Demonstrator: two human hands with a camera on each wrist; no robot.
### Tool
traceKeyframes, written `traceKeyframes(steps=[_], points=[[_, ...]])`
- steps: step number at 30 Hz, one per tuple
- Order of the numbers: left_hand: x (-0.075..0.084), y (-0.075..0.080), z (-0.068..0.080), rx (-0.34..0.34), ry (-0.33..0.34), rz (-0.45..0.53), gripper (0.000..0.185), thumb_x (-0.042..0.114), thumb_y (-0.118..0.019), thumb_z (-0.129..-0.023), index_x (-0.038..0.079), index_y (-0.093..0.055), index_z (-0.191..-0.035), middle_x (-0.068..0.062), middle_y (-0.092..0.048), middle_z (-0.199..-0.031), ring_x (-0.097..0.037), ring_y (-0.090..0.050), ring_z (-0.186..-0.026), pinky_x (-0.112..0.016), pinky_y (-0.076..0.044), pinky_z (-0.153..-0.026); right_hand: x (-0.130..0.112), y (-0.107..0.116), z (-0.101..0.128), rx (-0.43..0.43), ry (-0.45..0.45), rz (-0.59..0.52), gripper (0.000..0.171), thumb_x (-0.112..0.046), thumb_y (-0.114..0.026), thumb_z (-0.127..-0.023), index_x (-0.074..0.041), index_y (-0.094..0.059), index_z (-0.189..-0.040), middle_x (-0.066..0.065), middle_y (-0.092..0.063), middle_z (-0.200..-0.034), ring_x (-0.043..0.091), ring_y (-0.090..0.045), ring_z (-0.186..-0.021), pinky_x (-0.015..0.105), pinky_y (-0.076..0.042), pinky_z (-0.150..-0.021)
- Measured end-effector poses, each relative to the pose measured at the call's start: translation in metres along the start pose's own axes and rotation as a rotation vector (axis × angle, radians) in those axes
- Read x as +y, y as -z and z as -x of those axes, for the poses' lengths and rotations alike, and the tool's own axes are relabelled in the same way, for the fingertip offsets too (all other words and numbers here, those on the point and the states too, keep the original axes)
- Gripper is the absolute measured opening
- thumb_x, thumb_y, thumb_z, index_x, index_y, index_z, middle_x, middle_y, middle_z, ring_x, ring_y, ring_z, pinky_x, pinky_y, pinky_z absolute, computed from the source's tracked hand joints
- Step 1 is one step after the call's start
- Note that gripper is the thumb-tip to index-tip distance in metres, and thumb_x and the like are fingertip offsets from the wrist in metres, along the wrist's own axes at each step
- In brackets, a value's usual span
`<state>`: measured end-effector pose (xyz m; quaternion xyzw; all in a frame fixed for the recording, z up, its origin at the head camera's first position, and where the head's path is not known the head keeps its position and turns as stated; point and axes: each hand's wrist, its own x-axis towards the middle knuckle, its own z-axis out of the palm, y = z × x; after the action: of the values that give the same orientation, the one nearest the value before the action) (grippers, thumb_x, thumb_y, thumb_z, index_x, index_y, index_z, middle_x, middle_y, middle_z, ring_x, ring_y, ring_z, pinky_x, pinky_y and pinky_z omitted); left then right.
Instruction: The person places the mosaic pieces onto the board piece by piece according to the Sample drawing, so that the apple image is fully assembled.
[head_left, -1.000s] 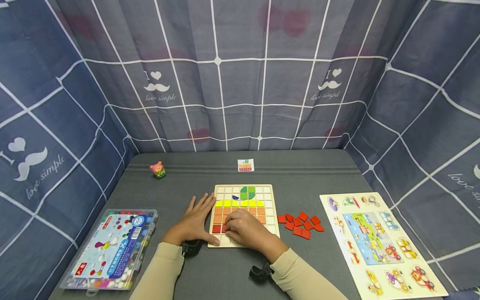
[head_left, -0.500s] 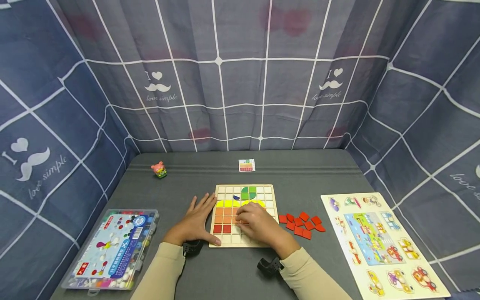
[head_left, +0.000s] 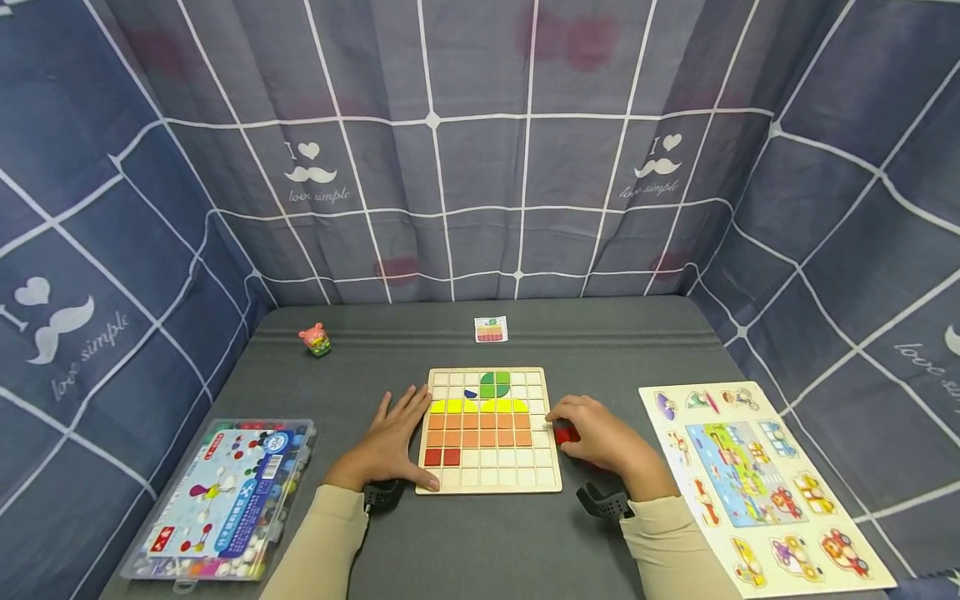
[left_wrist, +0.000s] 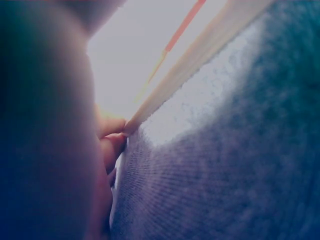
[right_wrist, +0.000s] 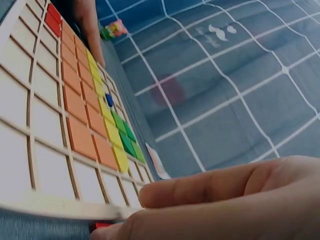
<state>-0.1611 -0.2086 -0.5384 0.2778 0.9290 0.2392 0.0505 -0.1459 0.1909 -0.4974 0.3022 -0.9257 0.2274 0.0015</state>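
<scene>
A wooden grid board (head_left: 498,478) lies on the table, with rows of orange tiles (head_left: 480,429) and yellow tiles (head_left: 517,406). Above them are a green leaf shape (head_left: 495,385) and a small blue piece (head_left: 470,393); two red tiles (head_left: 442,457) sit at lower left. My left hand (head_left: 390,437) rests spread along the board's left edge, thumb on its lower corner. Just past the right edge, my right hand (head_left: 603,433) reaches over the loose red tiles (head_left: 566,435), covering most of them. In the right wrist view a red tile (right_wrist: 102,226) shows at the fingertips.
A small picture card (head_left: 491,329) lies behind the board. A pink-headed figurine (head_left: 316,339) stands at back left. A clear plastic case (head_left: 217,500) of colored parts lies on the left, and a large picture puzzle board (head_left: 765,492) on the right. Patterned cloth surrounds the table.
My right hand has lifted off the board's red row and moved right onto the loose red tiles, uncovering the lower rows. The left hand stays on the board's left edge.
</scene>
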Motion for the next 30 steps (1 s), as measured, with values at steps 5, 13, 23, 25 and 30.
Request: traceKeyframes(steps=[5,13,23,25,30], points=[[0.0,0.001,0.001,0.006,0.004,0.002,0.153,0.085,-0.086,-0.054,0.003,-0.024,-0.167,-0.015,-0.017,-0.173,-0.036,-0.01,-0.159,-0.064,0.005,-0.122,0.007,-0.001,0.003,0.009,-0.018,-0.007,0.035,0.006,-0.086,-0.078,-0.004,-0.077,-0.11,0.005,-0.07,-0.11,0.027,-0.065,-0.103,0.045,-0.056,-0.09],[0.001,0.0,0.001,-0.017,0.012,0.02,0.152,0.083,-0.087,-0.055,0.003,-0.023,-0.167,-0.015,-0.016,-0.174,-0.036,-0.008,-0.159,-0.062,0.007,-0.122,0.006,-0.011,0.003,0.091,-0.062,-0.03,0.03,0.009,-0.078,-0.07,-0.003,-0.078,-0.098,0.0,-0.07,-0.096,0.018,-0.063,-0.087,0.039,-0.057,-0.077],[0.001,0.0,0.001,-0.015,0.022,0.021,0.153,0.083,-0.087,-0.053,0.003,-0.024,-0.167,-0.014,-0.016,-0.173,-0.036,-0.009,-0.159,-0.062,0.007,-0.122,0.002,-0.017,0.001,0.148,-0.075,0.008,0.027,0.011,-0.078,-0.071,-0.003,-0.078,-0.095,0.001,-0.069,-0.094,0.021,-0.064,-0.089,0.04,-0.057,-0.078],[0.0,-0.001,0.001,-0.015,0.02,0.018,0.154,0.083,-0.088,-0.053,0.002,-0.024,-0.167,-0.014,-0.016,-0.174,-0.036,-0.009,-0.159,-0.062,0.007,-0.122,0.003,-0.017,0.001,0.178,-0.061,0.012,0.026,0.011,-0.079,-0.072,-0.004,-0.078,-0.093,0.0,-0.069,-0.091,0.019,-0.064,-0.086,0.039,-0.057,-0.075],[-0.001,-0.002,0.0,-0.012,0.007,0.007,0.156,0.082,-0.089,-0.052,0.003,-0.021,-0.168,-0.013,-0.014,-0.174,-0.034,-0.007,-0.159,-0.061,0.009,-0.122,0.004,-0.015,0.002,0.196,-0.024,0.021,0.025,0.009,-0.082,-0.073,-0.007,-0.078,-0.092,-0.002,-0.069,-0.091,0.016,-0.063,-0.083,0.036,-0.057,-0.072]])
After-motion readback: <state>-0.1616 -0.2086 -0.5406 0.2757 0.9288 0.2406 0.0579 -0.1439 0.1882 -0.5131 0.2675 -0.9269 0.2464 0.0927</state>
